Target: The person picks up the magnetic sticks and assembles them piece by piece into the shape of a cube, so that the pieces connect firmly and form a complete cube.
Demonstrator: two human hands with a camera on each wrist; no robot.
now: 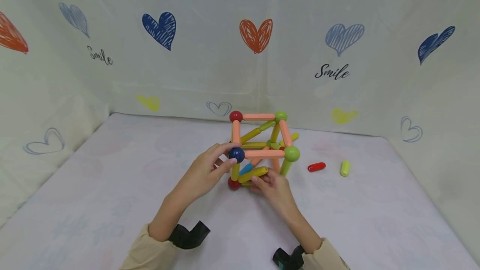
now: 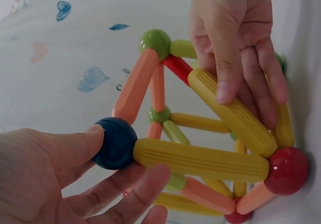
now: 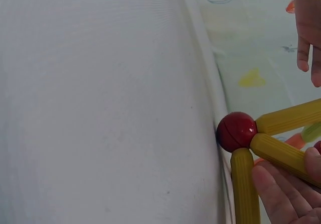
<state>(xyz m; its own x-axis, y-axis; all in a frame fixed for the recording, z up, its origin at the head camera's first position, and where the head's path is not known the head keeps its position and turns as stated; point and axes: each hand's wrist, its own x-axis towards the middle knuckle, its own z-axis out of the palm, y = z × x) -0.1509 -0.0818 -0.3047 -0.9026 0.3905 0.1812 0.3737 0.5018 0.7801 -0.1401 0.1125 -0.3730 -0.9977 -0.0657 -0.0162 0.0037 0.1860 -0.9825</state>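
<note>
A cube-like frame of coloured sticks and balls stands on the table in the head view. My left hand (image 1: pixel 204 174) pinches its blue ball (image 1: pixel 236 154) at the upper front left corner between thumb and fingers. My right hand (image 1: pixel 277 188) pinches a yellow stick (image 2: pixel 233 111) with the thumb on top. One end of that stick meets the red ball (image 2: pixel 288 171) at the bottom corner. Its other end is at a short red stick (image 2: pixel 176 69), which reaches up to a green ball (image 2: pixel 154 43). Another yellow stick (image 2: pixel 200 158) links blue and red balls.
To the right of the frame lie a loose red stick (image 1: pixel 316 167) and a light green stick (image 1: pixel 345 168). A yellow stick (image 1: pixel 295 136) shows behind the frame's right side. The white table (image 1: pixel 356 211) ends at a hanging cloth (image 1: pixel 292 82) printed with hearts.
</note>
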